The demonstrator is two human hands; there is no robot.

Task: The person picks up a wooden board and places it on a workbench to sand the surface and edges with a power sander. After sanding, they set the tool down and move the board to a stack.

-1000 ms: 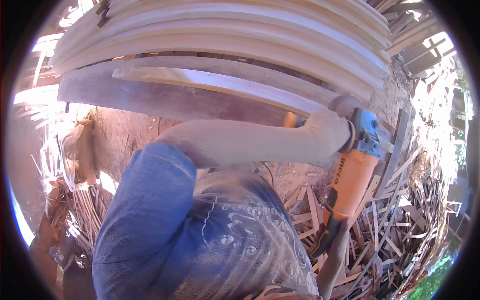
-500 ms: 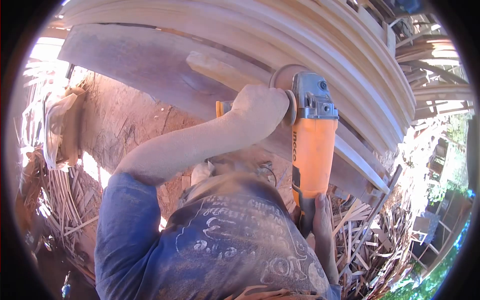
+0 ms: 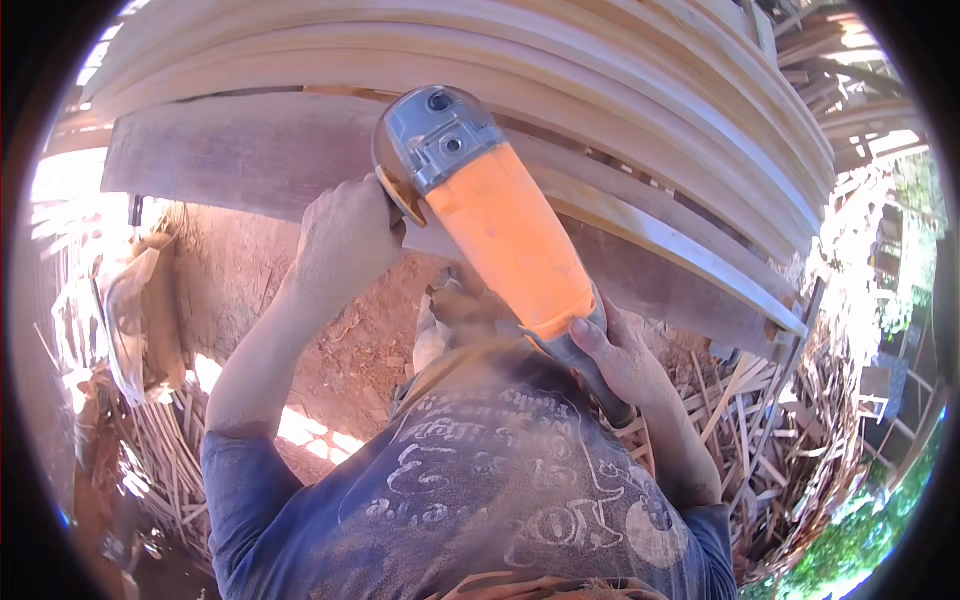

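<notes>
A large orange angle grinder (image 3: 510, 235) with a grey metal head slants across the middle of the view. Its round disc shows only as a rim at the head's far left side, over the brown board (image 3: 220, 150). My left hand (image 3: 350, 235) is closed beside the head, where the side grip sits; the grip itself is hidden by the fingers. My right hand (image 3: 622, 355) wraps the dark rear handle, thumb on top. Whether the disc touches the wood cannot be made out.
Long curved wooden strips (image 3: 400, 50) lie side by side beyond the board. Thin wood offcuts (image 3: 740, 430) are heaped at the right, with more scraps (image 3: 160, 450) at the left. Reddish ground (image 3: 350, 370) shows below the board.
The grinder has swung left and now tilts, its head moving from the pale strips to over the brown board. Both hands went with it; my right hand shows more fully.
</notes>
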